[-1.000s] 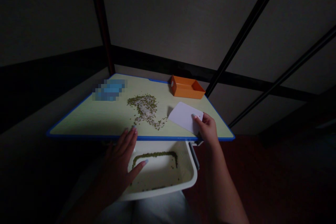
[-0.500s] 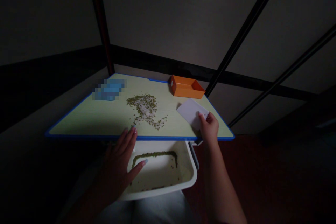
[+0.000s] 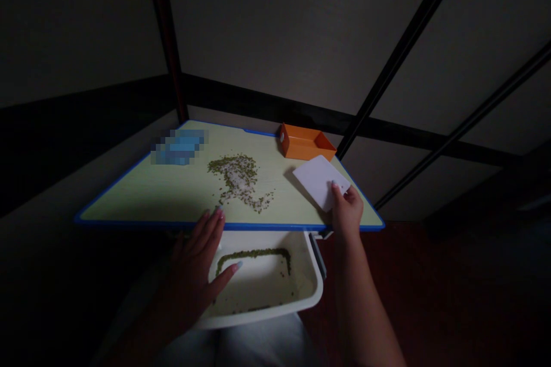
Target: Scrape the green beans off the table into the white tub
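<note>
Between thumb and fingers, my right hand [image 3: 348, 212] holds a thin white card [image 3: 317, 179], tilted over the right side of the pale tabletop [image 3: 142, 198]. My left hand [image 3: 198, 264] is open, fingertips at the table's blue front edge and thumb over a white plastic tub [image 3: 316, 292]. A loose heap of small green grains or seeds [image 3: 236, 172], mixed with whitish bits, lies spread mid-table. More green grains [image 3: 258, 253] line the far side of the tub's floor, with a few scattered specks nearer me.
An orange open box [image 3: 301, 149] stands at the table's back right, just beyond the card. A blurred-out blue item [image 3: 178, 146] lies at the back left. Dark-framed wall panels [image 3: 267, 28] rise behind the table. The tub sits under the front edge, above my lap.
My right hand has lifted the white card slightly and shifted it a little up and to the right. My left hand, the grains and the tub look the same.
</note>
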Available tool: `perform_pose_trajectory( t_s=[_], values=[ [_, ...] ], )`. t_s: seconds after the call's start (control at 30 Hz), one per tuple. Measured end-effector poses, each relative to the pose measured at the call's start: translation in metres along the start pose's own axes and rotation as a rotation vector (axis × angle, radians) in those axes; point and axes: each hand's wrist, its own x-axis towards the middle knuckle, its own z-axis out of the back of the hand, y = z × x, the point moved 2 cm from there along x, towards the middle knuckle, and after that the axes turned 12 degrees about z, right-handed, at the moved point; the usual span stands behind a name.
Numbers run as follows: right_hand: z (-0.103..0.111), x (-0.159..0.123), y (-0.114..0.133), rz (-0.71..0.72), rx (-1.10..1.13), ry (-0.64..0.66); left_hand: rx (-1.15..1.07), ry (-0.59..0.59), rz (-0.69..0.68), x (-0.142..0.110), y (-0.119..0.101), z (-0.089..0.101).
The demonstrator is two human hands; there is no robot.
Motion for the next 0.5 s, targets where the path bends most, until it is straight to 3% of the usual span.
perform_pose_trajectory(
  t_s=[0.2, 0.4, 0.5],
  values=[
    [-0.010, -0.001, 0.004, -0.060, 0.011, 0.221, 0.001, -0.025, 0.010, 0.000, 0.004, -0.005],
    [-0.019, 0.005, -0.002, -0.008, -0.064, 0.311, -0.002, -0.068, -0.018, 0.002, 0.010, -0.012],
    [-0.022, 0.011, -0.006, 0.052, -0.221, 0.283, -0.021, -0.108, -0.051, 0.004, 0.015, -0.016]
  ],
)
